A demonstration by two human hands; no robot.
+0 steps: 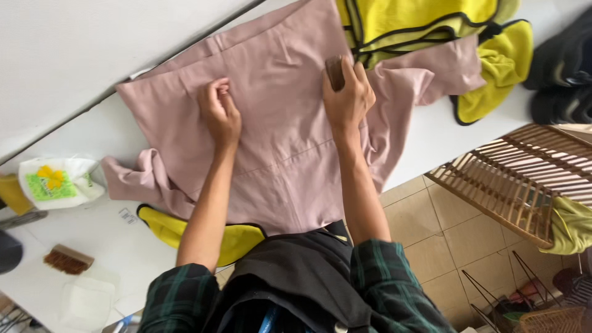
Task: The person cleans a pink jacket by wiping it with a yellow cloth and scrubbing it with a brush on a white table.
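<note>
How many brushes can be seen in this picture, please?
2. One brown brush is under the right hand, on the pink garment. Another brush lies on the white table, lower left. Others may be hidden.

So the white counter [431, 132] ran diagonally and was pretty loaded. A dusty-pink garment [277, 135] lay spread flat across the middle, partly over a yellow piece with black trim [185, 231] and touching another yellow one [425, 24] at the far end. Off to the side sat a small wooden brush [68, 259], a white plastic bag [58, 180] and a clear lidded container [83, 302].
</note>
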